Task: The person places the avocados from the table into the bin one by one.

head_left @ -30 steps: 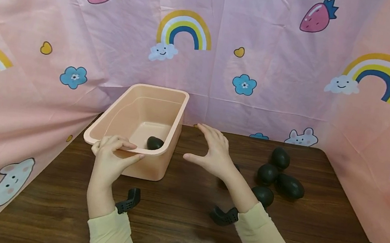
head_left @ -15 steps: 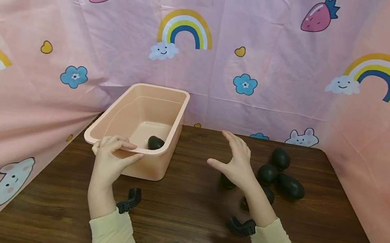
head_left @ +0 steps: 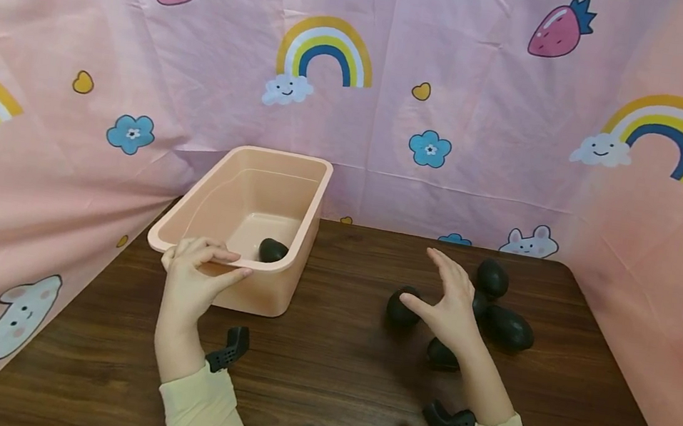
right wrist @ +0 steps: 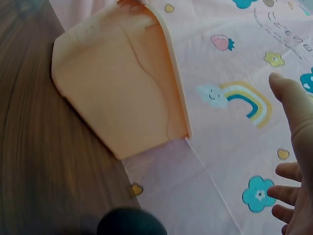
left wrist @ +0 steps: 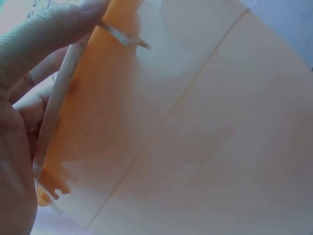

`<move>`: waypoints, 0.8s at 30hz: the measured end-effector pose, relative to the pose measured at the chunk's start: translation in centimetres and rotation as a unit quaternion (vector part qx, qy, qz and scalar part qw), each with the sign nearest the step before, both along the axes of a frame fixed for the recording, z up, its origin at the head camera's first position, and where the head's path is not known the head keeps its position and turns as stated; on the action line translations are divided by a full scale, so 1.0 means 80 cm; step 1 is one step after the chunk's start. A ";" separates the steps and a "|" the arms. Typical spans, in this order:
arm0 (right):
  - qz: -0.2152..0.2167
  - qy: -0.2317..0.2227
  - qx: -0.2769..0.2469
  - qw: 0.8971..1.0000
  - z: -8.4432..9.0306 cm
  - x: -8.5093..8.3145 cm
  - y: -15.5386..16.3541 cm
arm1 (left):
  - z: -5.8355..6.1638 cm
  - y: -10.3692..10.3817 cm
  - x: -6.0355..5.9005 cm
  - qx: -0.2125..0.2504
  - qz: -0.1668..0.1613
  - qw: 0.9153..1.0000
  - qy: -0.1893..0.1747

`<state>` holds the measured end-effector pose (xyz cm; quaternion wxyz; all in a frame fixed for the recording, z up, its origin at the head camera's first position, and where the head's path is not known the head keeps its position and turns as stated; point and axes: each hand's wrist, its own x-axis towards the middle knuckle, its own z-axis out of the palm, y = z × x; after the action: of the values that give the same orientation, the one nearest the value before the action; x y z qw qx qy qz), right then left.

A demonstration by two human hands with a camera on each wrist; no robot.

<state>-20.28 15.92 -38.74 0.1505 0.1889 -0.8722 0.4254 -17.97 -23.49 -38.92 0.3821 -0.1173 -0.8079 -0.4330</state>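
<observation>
A peach plastic bin point(head_left: 296, 164) stands at the back left of the dark wooden table point(head_left: 325, 384); one black avocado point(head_left: 272, 250) lies inside it. My left hand point(head_left: 195, 279) grips the bin's near rim, thumb outside, fingers over the edge; the left wrist view shows the bin wall point(left wrist: 186, 127) close up. My right hand point(head_left: 450, 303) hovers open, fingers spread, over a cluster of black avocados: one point(head_left: 402, 307) to its left, one point(head_left: 442, 354) below the palm, two point(head_left: 506, 327) point(head_left: 492, 277) to its right. The right wrist view shows the bin point(right wrist: 122, 83) and an avocado point(right wrist: 131, 221).
Pink cartoon-print cloth point(head_left: 399, 69) hangs behind and along both sides of the table. Bare wood lies between the bin and the avocados and along the front edge. Black wrist-camera mounts point(head_left: 228, 351) point(head_left: 449, 420) sit on both forearms.
My right hand has moved rightward from beside the bin to above the avocado cluster, staying open. The left hand has kept its grip on the bin rim.
</observation>
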 end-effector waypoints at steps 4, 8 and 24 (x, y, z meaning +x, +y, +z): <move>-0.012 -0.005 -0.002 1.000 -0.009 0.003 0.017 | -0.002 0.000 0.000 0.001 0.002 1.000 0.002; -0.026 -0.005 0.001 1.000 -0.018 0.007 0.030 | -0.002 0.000 0.001 0.006 0.002 1.000 0.005; -0.058 -0.015 0.022 0.998 -0.039 0.019 0.067 | -0.002 0.001 0.001 -0.006 0.008 1.000 -0.001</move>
<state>-18.78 21.26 -41.90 0.1575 0.1350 -0.8931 0.3992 -17.91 -23.43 -39.07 0.3839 -0.1127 -0.8117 -0.4254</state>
